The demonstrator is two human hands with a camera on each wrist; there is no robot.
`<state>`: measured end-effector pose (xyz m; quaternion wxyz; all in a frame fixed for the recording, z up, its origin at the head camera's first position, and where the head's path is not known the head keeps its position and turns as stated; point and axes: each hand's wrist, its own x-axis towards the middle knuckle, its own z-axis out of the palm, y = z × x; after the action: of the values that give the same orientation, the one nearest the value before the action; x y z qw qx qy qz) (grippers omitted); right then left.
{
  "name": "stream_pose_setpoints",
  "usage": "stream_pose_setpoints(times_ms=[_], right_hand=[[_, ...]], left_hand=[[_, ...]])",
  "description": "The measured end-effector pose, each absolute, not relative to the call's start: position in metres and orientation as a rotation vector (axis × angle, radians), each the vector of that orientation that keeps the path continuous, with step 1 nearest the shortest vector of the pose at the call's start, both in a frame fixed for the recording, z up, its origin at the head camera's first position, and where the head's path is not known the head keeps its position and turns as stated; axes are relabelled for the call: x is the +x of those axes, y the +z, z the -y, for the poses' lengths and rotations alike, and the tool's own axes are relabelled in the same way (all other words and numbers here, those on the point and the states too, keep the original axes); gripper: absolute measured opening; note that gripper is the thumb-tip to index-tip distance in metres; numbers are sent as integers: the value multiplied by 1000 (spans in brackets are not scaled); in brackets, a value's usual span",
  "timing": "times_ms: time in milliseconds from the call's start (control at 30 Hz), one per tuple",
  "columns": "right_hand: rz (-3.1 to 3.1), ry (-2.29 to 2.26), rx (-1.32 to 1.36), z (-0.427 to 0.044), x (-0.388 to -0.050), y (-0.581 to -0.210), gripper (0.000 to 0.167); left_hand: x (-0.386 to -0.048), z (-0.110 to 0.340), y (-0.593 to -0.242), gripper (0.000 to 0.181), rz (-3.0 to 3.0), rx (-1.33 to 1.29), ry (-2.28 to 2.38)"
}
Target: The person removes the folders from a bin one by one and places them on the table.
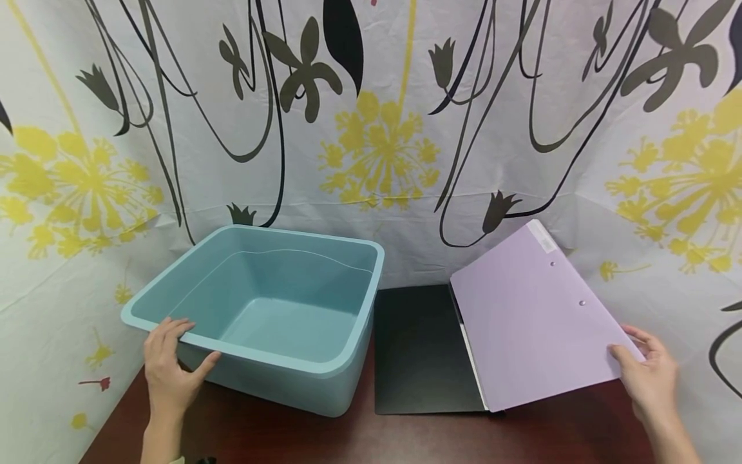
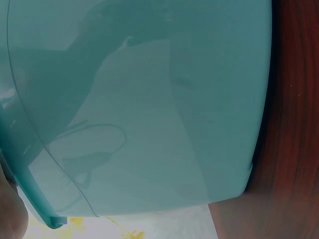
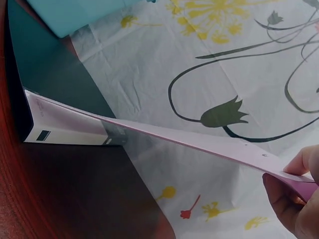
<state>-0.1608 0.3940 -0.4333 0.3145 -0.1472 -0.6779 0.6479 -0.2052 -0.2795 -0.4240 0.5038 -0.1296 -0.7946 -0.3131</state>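
Observation:
A light blue plastic basin stands on the left part of the table. My left hand grips its near rim, fingers over the edge and thumb on the outer side; in the left wrist view the basin wall fills most of the picture. To the right, my right hand pinches the corner of a lilac folder cover with two rivets. That cover slants up from a pale, label-marked side strip. A flat black panel lies between the lilac cover and the basin. The cover hides part of what is beneath it.
A dark reddish-brown table bears everything. Behind it hangs a white cloth printed with grey vines and yellow flowers, which also runs along both sides.

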Motion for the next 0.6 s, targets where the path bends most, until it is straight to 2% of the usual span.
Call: stream_pose_setpoints(times_ms=[67,167,300,367,500,600], right_hand=[[1834,1669,-435,-398,-163,-438,44],[1907,1627,-442,-433,-179,-475,41],[1966,1598,-407,-492,-207,-539,47],[1996,1565,-414,-506,-213,-554,48],[2096,1451,-417,-512,-214,-560,49],[2169,1393,-405,-496,-203,-540,43]], left_hand=[[-205,279,-424,82,1918,-314,-756],[-205,279,-424,82,1920,-315,-754],[-205,279,-424,83,1917,-317,-754],[-205,280,-425,83,1918,-316,-754],[-205,280,-425,83,1922,-311,-757],[-205,280,-425,83,1922,-312,-754]])
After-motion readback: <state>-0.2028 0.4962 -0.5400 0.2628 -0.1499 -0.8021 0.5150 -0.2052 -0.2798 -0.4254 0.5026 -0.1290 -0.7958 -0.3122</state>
